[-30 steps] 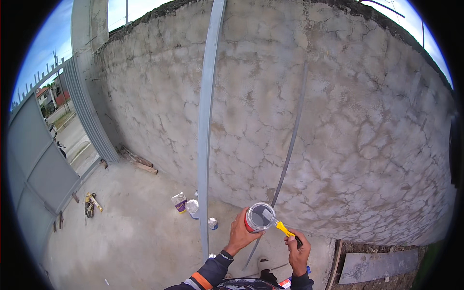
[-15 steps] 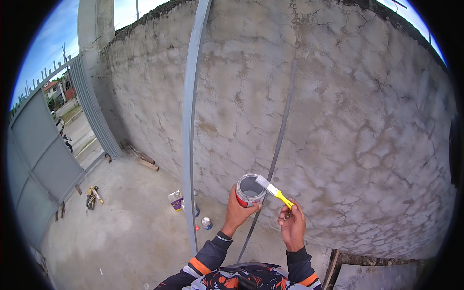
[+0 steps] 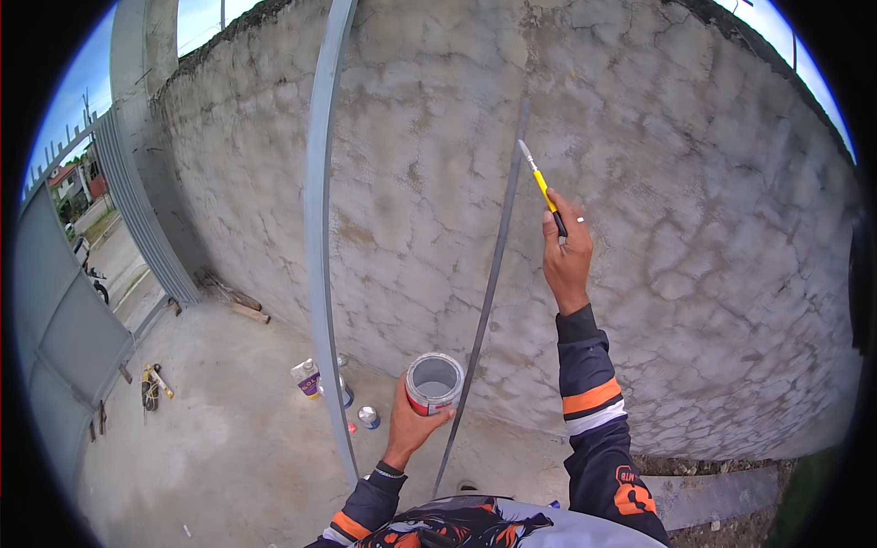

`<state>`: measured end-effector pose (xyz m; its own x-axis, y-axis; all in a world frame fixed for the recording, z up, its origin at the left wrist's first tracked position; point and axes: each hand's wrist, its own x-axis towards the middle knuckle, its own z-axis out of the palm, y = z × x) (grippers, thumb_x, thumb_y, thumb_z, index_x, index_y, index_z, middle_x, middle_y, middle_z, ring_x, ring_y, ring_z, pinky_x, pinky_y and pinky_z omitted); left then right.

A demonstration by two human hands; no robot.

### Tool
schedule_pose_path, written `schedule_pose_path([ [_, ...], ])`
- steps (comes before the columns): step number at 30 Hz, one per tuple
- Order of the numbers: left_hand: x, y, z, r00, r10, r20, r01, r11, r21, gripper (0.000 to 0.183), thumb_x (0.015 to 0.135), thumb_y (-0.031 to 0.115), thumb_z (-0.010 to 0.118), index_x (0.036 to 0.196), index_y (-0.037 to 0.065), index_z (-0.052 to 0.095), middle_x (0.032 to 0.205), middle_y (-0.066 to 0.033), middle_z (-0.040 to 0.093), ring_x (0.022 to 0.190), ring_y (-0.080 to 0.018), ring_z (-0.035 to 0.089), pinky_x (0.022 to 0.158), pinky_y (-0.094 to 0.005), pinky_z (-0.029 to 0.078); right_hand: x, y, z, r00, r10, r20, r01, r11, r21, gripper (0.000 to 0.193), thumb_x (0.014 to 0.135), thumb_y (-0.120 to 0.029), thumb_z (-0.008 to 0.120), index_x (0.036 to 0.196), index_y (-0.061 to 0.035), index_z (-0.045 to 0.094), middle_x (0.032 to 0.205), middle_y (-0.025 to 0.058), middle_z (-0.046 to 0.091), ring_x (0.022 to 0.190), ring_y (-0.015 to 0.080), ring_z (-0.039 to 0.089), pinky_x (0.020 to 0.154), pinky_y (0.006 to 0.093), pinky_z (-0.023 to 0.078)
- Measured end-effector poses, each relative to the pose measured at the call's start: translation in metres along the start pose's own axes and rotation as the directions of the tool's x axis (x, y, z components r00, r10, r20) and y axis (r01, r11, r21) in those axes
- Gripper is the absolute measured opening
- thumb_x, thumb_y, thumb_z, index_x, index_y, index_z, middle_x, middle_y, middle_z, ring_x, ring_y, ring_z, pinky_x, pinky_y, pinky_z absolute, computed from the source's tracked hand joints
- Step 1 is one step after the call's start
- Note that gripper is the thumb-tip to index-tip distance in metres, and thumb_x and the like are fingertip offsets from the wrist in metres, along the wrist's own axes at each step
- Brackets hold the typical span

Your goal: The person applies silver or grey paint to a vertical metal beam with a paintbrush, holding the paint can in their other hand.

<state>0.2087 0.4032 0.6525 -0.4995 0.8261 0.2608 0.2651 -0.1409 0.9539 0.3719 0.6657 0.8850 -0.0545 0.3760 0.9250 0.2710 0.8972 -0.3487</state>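
Observation:
My left hand (image 3: 409, 422) is wrapped round an open paint can (image 3: 431, 403) with grey paint inside and a smeared rim, held upright at the lower middle. Raised to the upper right of it, my right hand (image 3: 568, 248) grips a paintbrush (image 3: 539, 179) by its yellow and black handle. The bristles are turned edge-on at the upper part of a thin dark grey metal bar (image 3: 498, 255); whether they touch it I cannot tell. A wider, lighter grey metal bar (image 3: 320, 210) stands left of the can.
A cracked cement wall (image 3: 694, 237) fills the far side. On the concrete floor (image 3: 219, 438) stand a rectangular tin (image 3: 306, 377) and a small can (image 3: 368, 417). Tools (image 3: 153, 387) lie further left, before a grey metal gate (image 3: 73, 310). Wood pieces (image 3: 239, 305) rest along the wall.
My right hand has gone up from beside the can, carrying the brush to the upper part of the thin bar. The can has shifted slightly left and down in view, with my left hand still round it.

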Motion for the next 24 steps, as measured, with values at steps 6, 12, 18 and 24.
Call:
schedule_pose_path([
  [6, -0.039, -0.018, -0.044, 0.989, -0.103, -0.11, 0.104, 0.994, 0.01, 0.105, 0.065, 0.024, 0.099, 0.149, -0.001, 0.041, 0.139, -0.0172, 0.06, 0.128, -0.0282, 0.061, 0.109, -0.0394, 0.048, -0.104, -0.017, -0.003, 0.923, -0.21, 0.321, 0.337, 0.844, -0.417, 0.045, 0.085, -0.006, 0.077, 0.129, -0.0124, 0.071, 0.107, 0.0035, 0.067, 0.099, 0.023, 0.061, 0.086, 0.0404, 0.044],
  [12, -0.052, -0.029, -0.068, 0.978, -0.14, -0.155, 0.142, 0.99, 0.007, 0.105, 0.065, 0.02, 0.098, 0.15, -0.002, 0.04, 0.136, -0.0177, 0.062, 0.125, -0.0285, 0.063, 0.108, -0.0389, 0.049, -0.098, -0.035, -0.009, 0.948, -0.191, 0.254, 0.288, 0.856, -0.43, 0.043, 0.087, -0.008, 0.077, 0.129, -0.0125, 0.071, 0.109, 0.002, 0.068, 0.1, 0.0215, 0.061, 0.089, 0.0402, 0.042],
  [18, -0.041, -0.034, -0.064, 0.987, -0.066, -0.148, 0.063, 0.998, -0.027, 0.107, 0.065, 0.019, 0.097, 0.152, -0.002, 0.039, 0.14, -0.0182, 0.06, 0.128, -0.0288, 0.061, 0.109, -0.039, 0.048, -0.037, -0.013, 0.017, 0.936, -0.284, 0.206, 0.351, 0.731, -0.586, 0.041, 0.088, -0.011, 0.077, 0.129, -0.0148, 0.071, 0.107, 0.0011, 0.067, 0.102, 0.0202, 0.061, 0.09, 0.0414, 0.041],
  [24, -0.055, -0.032, -0.07, 0.985, -0.068, -0.16, 0.06, 0.997, -0.056, 0.106, 0.066, 0.019, 0.097, 0.153, -0.002, 0.039, 0.14, -0.0184, 0.06, 0.129, -0.0293, 0.06, 0.11, -0.0392, 0.047, -0.187, -0.024, 0.012, 0.902, -0.045, 0.429, 0.311, 0.756, -0.576, 0.039, 0.089, -0.015, 0.076, 0.127, -0.0147, 0.071, 0.106, 0.0005, 0.066, 0.105, 0.0176, 0.061, 0.094, 0.0457, 0.036],
])
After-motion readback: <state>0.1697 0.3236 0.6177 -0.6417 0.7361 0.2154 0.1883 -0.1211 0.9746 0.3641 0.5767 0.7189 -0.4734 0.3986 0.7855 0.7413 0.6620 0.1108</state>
